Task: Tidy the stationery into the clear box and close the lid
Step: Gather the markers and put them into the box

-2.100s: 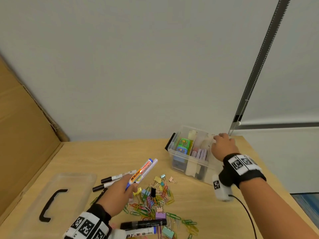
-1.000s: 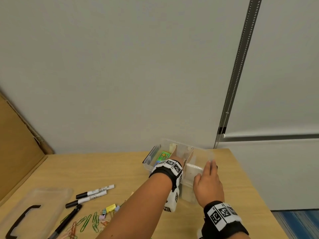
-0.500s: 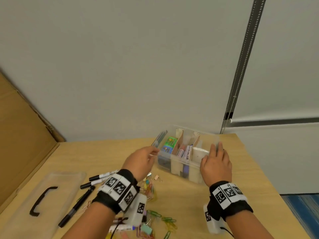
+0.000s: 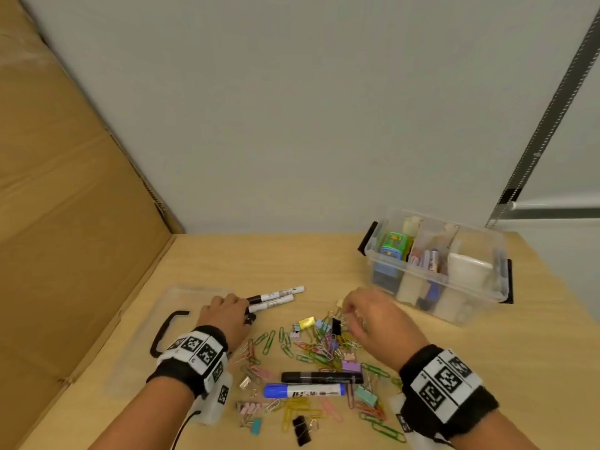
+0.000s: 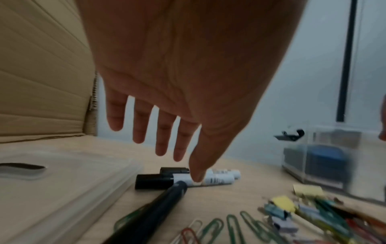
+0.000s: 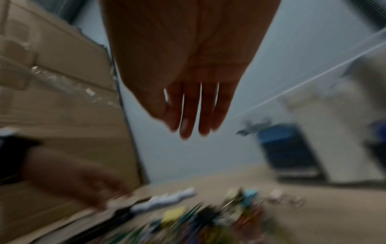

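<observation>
The clear box (image 4: 435,287) stands at the back right of the table, holding stationery between card dividers. Its lid (image 4: 136,345) with a black handle lies at the left. My left hand (image 4: 238,308) is beside the lid, over the black caps of two white markers (image 4: 279,295). In the left wrist view the left hand (image 5: 188,168) has straight, spread fingers and its thumb tip is at the nearer white marker (image 5: 217,179). My right hand (image 4: 350,308) hovers with straight fingers over the pile of clips (image 4: 324,342), holding nothing. The right wrist view is blurred.
A thin black marker (image 5: 158,208) lies by the lid's edge. A thick black marker (image 4: 321,377) and a blue-capped marker (image 4: 303,390) lie near the front among coloured paper clips and binder clips. A cardboard sheet (image 4: 65,222) leans along the left side. The wall is behind.
My left hand has come back from the box's left end to the white markers. My right hand has let go of the box rim and moved left over the clips.
</observation>
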The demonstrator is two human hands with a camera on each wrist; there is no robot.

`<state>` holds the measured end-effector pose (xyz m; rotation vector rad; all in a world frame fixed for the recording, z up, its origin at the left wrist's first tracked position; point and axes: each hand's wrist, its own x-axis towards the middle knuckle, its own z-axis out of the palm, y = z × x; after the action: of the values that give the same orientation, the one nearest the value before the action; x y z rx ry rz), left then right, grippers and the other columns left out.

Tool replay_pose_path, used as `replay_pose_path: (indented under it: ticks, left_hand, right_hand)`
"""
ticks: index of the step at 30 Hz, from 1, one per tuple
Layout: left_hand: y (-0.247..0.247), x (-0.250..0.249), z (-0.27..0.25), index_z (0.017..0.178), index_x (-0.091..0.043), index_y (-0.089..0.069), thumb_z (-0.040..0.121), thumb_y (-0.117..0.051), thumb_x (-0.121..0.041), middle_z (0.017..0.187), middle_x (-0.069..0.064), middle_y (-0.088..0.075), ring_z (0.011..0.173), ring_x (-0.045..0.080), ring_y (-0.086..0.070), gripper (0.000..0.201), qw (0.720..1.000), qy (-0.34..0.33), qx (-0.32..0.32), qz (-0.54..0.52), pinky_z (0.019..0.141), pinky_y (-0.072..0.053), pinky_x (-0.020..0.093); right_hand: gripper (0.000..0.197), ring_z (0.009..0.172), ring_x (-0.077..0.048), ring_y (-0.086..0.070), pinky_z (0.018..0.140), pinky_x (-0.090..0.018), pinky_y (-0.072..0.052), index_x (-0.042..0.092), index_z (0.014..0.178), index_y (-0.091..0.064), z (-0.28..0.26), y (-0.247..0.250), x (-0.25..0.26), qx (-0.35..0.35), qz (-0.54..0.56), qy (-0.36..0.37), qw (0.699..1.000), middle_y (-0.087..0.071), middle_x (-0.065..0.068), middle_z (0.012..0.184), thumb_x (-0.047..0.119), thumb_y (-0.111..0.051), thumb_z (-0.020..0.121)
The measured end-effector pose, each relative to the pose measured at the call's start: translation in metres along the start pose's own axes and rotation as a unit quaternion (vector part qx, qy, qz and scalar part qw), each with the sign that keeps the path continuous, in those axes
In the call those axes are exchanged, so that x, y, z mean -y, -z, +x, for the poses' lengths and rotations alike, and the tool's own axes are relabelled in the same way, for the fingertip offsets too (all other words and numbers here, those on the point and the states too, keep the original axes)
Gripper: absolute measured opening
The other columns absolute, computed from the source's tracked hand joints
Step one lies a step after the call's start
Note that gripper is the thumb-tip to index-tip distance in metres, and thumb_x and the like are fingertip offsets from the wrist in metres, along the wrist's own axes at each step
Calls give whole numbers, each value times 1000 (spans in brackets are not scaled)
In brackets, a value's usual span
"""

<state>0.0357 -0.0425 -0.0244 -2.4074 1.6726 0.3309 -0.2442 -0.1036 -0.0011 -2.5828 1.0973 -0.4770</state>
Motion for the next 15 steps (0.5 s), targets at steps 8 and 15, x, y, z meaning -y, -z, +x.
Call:
replay_pose_path:
  ticks: [8, 15]
  left_hand:
    - [-5, 6, 55, 139, -22, -37, 91, -54, -32, 136, 4, -46, 117, 27, -49, 52, 994, -85, 61, -9, 99, -44, 40]
    - [-3, 11, 74, 129, -23, -50, 88, -61, -26, 124, 6, -49, 101, 27, -57, 42, 991, -109, 76, -9, 86, -51, 36]
  right_hand:
    - [38, 115, -22, -42, 93, -38, -42, 17, 117, -50, -1, -66, 55, 314, -95, -1, 945, -47, -2, 123, 34, -62, 85]
    - [40, 121, -25, -38, 102, -38, -33, 17, 128, -46, -2, -82, 64, 299, -142, -27, 943, -46, -3, 130, 31, -54, 91]
